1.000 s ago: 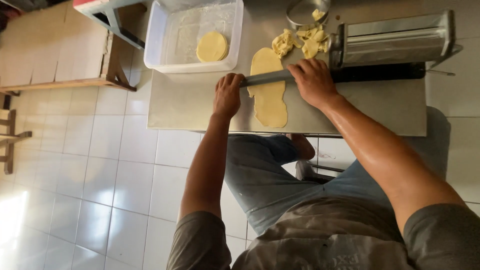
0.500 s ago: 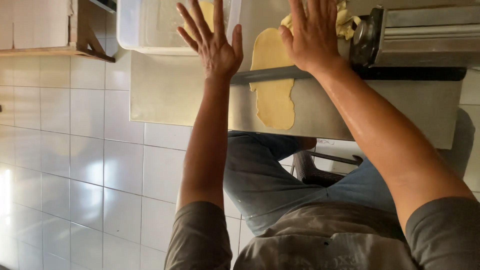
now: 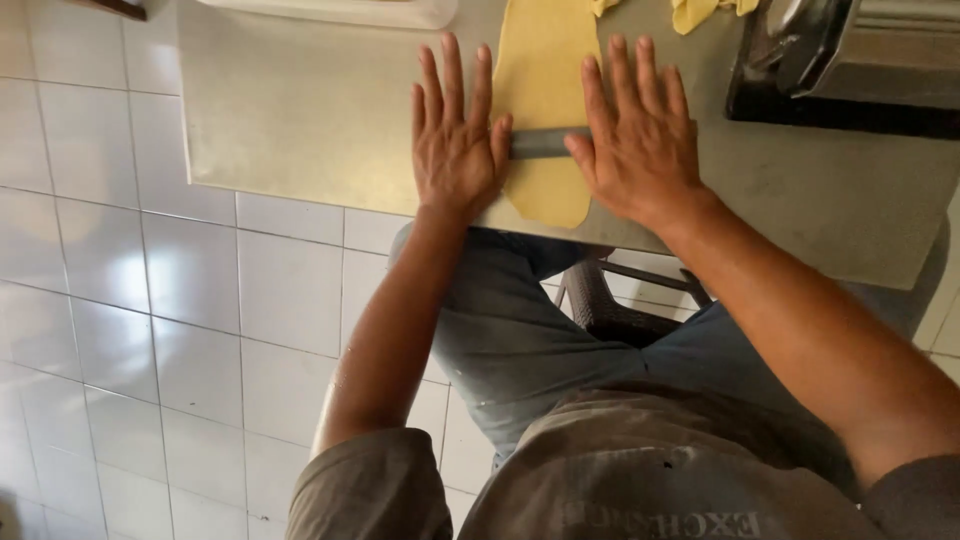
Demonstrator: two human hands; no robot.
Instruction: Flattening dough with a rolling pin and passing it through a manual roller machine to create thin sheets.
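Note:
A long yellow dough sheet lies flat on the pale table, reaching from the top edge of the view down to the table's near edge. A thin grey metal rolling rod crosses it. My left hand rests flat, fingers spread, pressing on the rod's left end. My right hand lies flat on the rod's right end, palm down, partly over the dough.
A metal pasta machine sits at the top right on the table. Scraps of yellow dough lie near it. A clear plastic tub's edge shows at the top. White floor tiles and a dark chair lie below.
The view has closed in on the table. Both hands have come down from lifted, spread positions to lie flat on the rod near the dough's near end.

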